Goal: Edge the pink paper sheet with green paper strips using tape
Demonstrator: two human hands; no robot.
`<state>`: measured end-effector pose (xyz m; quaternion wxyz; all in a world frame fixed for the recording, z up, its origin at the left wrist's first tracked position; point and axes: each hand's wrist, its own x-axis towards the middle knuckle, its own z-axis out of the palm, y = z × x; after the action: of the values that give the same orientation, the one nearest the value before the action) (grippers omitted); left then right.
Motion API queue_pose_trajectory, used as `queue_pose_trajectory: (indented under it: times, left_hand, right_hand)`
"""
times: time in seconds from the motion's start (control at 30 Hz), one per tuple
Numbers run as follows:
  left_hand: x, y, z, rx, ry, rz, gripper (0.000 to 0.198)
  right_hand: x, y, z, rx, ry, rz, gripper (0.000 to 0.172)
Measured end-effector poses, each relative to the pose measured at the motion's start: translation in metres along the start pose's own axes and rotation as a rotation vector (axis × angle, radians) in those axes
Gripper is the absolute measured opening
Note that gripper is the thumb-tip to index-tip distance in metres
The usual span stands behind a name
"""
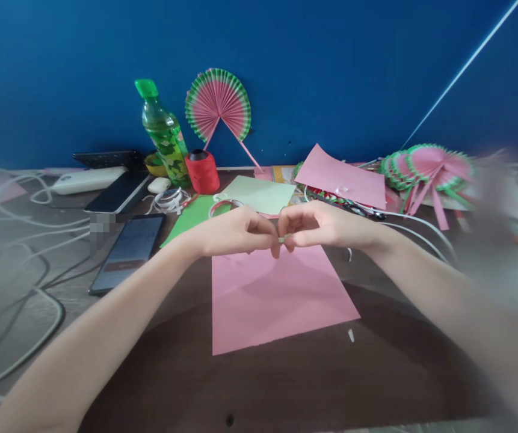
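Observation:
My left hand (238, 231) and my right hand (324, 225) meet at the fingertips above a pink sheet of paper (281, 300). Both are closed in a pinch on a small pale green strip (281, 240), mostly covered by the fingers; its exact kind is unclear. Beneath the hands, the pink sheet lies flat on the dark table. Just behind them rest a pale green sheet (261, 193) and a brighter green sheet (189, 219), with a ring-shaped roll (225, 205) partly hidden by my left hand.
A pleated pink-and-green paper fan (218, 99) leans on the blue wall. Left stand a green bottle (163, 135) and a red container (202, 171), with a phone (127, 252) and cables nearer. More fans (437, 165) and another pink sheet (340, 177) lie right. A white scrap (351, 335) is in front.

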<state>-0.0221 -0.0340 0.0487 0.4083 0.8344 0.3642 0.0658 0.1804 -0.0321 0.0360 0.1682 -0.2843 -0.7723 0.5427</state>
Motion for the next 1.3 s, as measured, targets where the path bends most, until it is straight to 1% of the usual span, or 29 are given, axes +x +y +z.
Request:
queue_pose_trajectory:
  times: [0.2,0.37,0.43,0.53,0.6,0.7,0.8,0.9,1.0,1.07,1.17,1.3]
  left_hand:
    - [0.001,-0.001,0.000,-0.014,0.000,0.007,0.025]
    - [0.001,0.000,0.002,-0.018,0.005,0.006,0.024]
    - [0.000,0.001,0.002,-0.031,0.001,0.000,0.024]
    - [-0.001,0.003,0.003,-0.077,-0.023,-0.018,0.026]
    - [-0.001,0.002,0.002,-0.122,-0.043,-0.016,0.030]
    - [-0.001,-0.003,-0.002,-0.191,-0.060,-0.005,0.036]
    - [0.000,-0.008,-0.006,-0.217,-0.039,-0.021,0.038]
    - [0.000,-0.013,-0.008,-0.202,-0.015,-0.037,0.037]
    - [0.000,-0.016,-0.009,-0.216,0.007,-0.067,0.036]
    - [0.000,-0.017,-0.009,-0.233,0.037,-0.096,0.037]
    - [0.002,-0.017,-0.009,-0.225,0.058,-0.116,0.041]
    - [0.004,-0.014,-0.010,-0.158,-0.001,-0.093,0.035]
  right_hand:
    - [0.000,0.001,0.000,0.001,0.005,0.006,0.006]
    - [0.001,-0.002,0.004,-0.053,0.021,0.037,0.007]
    - [0.001,-0.003,0.007,-0.108,0.057,0.055,0.006]
    - [0.001,-0.005,0.011,-0.200,0.145,0.065,0.006]
    - [0.001,-0.005,0.012,-0.219,0.172,0.057,0.006]
    - [-0.001,-0.004,0.006,-0.187,0.163,0.039,0.005]
    - [-0.003,-0.003,-0.002,-0.126,0.143,0.020,0.003]
    - [-0.006,-0.001,-0.009,-0.052,0.152,0.014,0.012]
    - [-0.007,0.002,-0.014,-0.008,0.168,0.040,0.017]
    - [-0.005,0.004,-0.015,0.009,0.191,0.057,0.018]
    - [-0.003,0.007,-0.016,0.046,0.236,0.093,0.024]
    - [-0.002,0.011,-0.019,0.099,0.249,0.164,0.021]
